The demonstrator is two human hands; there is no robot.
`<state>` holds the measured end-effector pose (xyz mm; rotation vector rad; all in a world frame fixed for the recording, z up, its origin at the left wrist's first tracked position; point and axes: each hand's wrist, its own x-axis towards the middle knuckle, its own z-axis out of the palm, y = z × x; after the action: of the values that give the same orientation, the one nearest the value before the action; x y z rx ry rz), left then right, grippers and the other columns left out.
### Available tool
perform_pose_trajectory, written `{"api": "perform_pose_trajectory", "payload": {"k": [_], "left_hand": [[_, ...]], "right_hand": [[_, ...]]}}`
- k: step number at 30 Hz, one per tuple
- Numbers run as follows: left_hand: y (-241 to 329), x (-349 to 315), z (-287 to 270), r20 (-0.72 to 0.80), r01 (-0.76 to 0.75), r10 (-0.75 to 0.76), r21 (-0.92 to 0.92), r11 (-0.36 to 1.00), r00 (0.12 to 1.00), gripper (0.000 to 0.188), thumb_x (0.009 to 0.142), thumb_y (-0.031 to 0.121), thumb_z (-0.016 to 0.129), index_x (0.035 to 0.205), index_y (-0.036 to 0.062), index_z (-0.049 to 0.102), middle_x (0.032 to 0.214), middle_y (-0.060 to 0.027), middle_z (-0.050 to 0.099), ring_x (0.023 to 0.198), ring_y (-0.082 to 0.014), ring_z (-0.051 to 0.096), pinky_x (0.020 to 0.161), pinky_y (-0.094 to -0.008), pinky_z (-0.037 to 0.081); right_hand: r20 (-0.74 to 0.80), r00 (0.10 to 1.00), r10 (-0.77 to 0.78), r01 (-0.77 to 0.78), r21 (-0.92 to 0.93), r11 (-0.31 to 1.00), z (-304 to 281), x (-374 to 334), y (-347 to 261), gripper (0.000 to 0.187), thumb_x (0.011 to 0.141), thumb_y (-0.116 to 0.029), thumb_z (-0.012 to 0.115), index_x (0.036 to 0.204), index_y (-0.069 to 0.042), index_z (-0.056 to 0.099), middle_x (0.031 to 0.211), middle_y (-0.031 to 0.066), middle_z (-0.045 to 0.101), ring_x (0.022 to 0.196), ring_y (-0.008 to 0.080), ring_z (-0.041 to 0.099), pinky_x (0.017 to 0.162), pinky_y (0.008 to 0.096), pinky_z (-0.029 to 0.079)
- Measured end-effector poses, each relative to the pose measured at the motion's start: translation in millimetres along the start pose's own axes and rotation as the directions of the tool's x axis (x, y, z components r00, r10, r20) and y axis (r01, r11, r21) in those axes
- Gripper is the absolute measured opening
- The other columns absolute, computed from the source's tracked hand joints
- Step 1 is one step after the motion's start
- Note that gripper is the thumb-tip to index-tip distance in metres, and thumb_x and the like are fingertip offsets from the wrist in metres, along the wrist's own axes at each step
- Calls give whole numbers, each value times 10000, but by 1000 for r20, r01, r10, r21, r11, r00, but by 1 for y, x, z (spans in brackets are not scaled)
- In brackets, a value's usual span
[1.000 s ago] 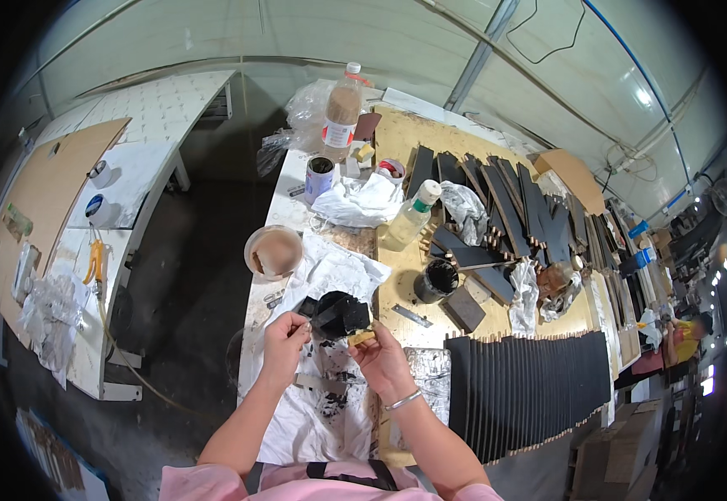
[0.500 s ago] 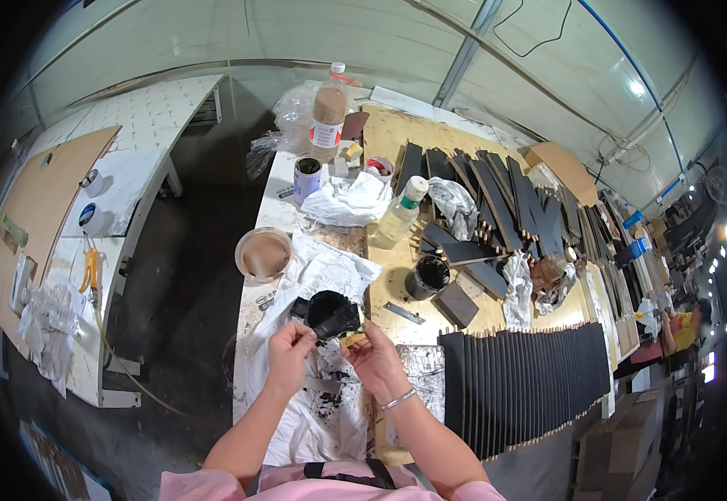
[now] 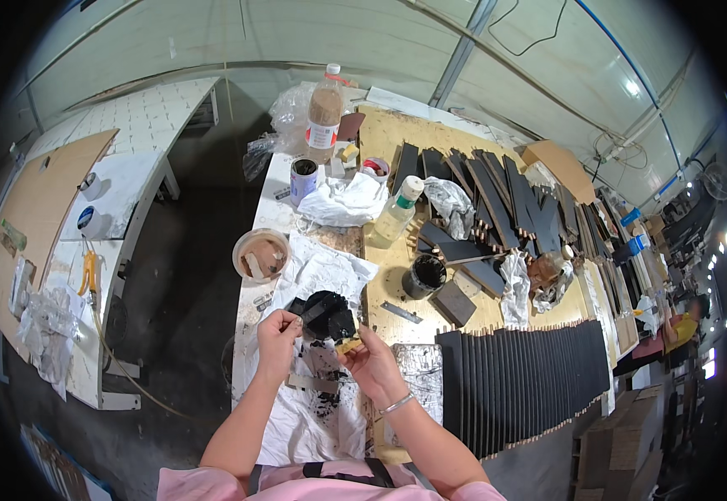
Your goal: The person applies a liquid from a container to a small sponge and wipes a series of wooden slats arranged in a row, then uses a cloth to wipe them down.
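Note:
My left hand grips the left edge of a fan of black-painted thin pieces, held above white paper stained with black paint. Just right of it, my right hand is closed on a small yellow sponge that touches the lower right side of the black pieces. Both forearms come in from the lower edge, and a bracelet circles my right wrist.
A black paint pot with a stick stands to the upper right. A long row of black slats lies on the right. A brown bowl, a tin, two bottles and crumpled rags sit farther back. Another bench stands left.
The view has shifted slightly. Both hands stay on the black pieces at the same spot, with the sponge still against them.

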<state>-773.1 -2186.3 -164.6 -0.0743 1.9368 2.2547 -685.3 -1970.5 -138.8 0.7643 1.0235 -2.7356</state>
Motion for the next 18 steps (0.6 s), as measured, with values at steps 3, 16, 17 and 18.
{"api": "perform_pose_trajectory", "payload": {"k": [3,16,17,18], "left_hand": [[-3,4,-6,12,6,-7,85,996,1000,67,1102,-12,804,1038,2,790,848,10,741,781,-59,641,727,-280,512],[42,-20,13,2,-306,444,729,612,896,199,985,191,965,1114,93,849,798,-83,777,678,-298,719,678,-454,546],[34,-28,10,12,-282,371,672,684,929,171,1001,160,948,1120,86,850,802,-72,773,662,-248,698,662,-425,534],[28,-38,10,29,-248,292,613,750,956,145,1017,130,931,1126,79,851,806,-62,769,647,-198,677,647,-395,523]], "right_hand": [[-5,1000,0,0,33,999,0,-5,0,311,1251,-315,667,1415,-72,771,1215,83,868,1039,196,838,856,376,735],[146,989,-31,-12,285,958,-24,-43,-19,431,1241,-355,660,1486,-10,740,1334,255,850,1074,326,844,880,424,750],[178,984,-22,-34,305,952,-32,-47,-23,442,1248,-345,649,1514,0,720,1350,260,844,1081,336,842,893,429,741],[160,986,-42,-11,316,949,-37,-53,-27,442,1248,-345,649,1514,0,720,1350,260,844,1081,336,842,893,429,741]]}}
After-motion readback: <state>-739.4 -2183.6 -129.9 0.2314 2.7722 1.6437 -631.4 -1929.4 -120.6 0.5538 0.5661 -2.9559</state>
